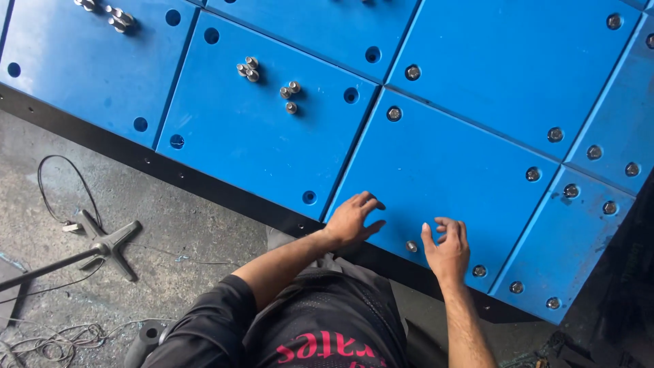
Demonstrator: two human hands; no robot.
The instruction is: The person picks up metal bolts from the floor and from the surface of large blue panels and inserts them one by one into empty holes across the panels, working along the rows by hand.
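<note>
Head view, looking down on a bed of large blue square panels laid edge to edge over a black frame, concrete floor in the near left.

Left hand: flat on the near edge of the centre panel, palm down, fingers spread and holding nothing. Reads as a bracing hand, steadying the body or pressing the panel while the other works.

Right hand: hovering just right of a bolt head seated in the panel's near corner hole. Fingers loosely curled, empty, thumb side toward the bolt, near it but not gripping it; cannot tell whether the thumb touches.

The panels to the right and far right carry bolts already seated in their holes, e.g. one at the far corner. The panel to the left shows open holes and two small clusters of loose bolts standing on its face, probably set there within reach of the holes they belong to. More loose hardware on the far left panel.

On the floor, left: a metal stand with a cross-shaped foot, thin dark wire looped behind it, tangled wire in the near left corner.

The person wears a dark shirt, standing tight against the frame's near edge
</note>
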